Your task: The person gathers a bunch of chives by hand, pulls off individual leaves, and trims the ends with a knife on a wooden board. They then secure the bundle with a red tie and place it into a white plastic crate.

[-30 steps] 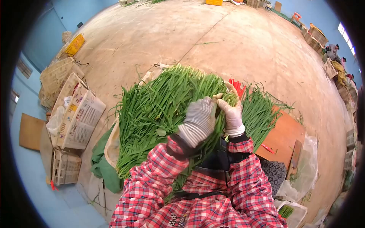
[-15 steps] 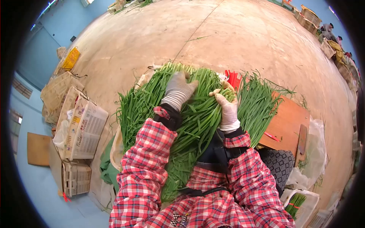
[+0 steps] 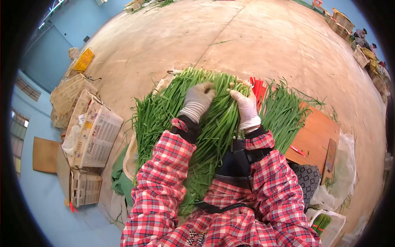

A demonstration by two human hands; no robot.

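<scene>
Long green stalks (image 3: 158, 111) lie in a broad heap before me, their pale ends pointing away. My left hand (image 3: 198, 101), in a grey striped glove, is over the heap with its fingers curled together; what they pinch, if anything, is too small to tell. My right hand (image 3: 246, 108), in a white glove, is closed around the pale ends of a bunch of stalks (image 3: 224, 123), whose leaves hang down toward my lap. Red strips (image 3: 258, 91) lie just beyond my right hand. A second pile of stalks (image 3: 282, 117) is to its right.
A brown board (image 3: 314, 133) with a red-handled tool (image 3: 298, 151) lies at the right. Below it, a white crate (image 3: 335, 226) holds a tied bundle (image 3: 321, 223). Plastic crates (image 3: 98, 133) stand at the left. People (image 3: 361, 37) are far off at the upper right.
My left hand's fingers have drawn together and turned toward the bunch. My right hand has closed further around the stalk ends. The whole view has shifted slightly.
</scene>
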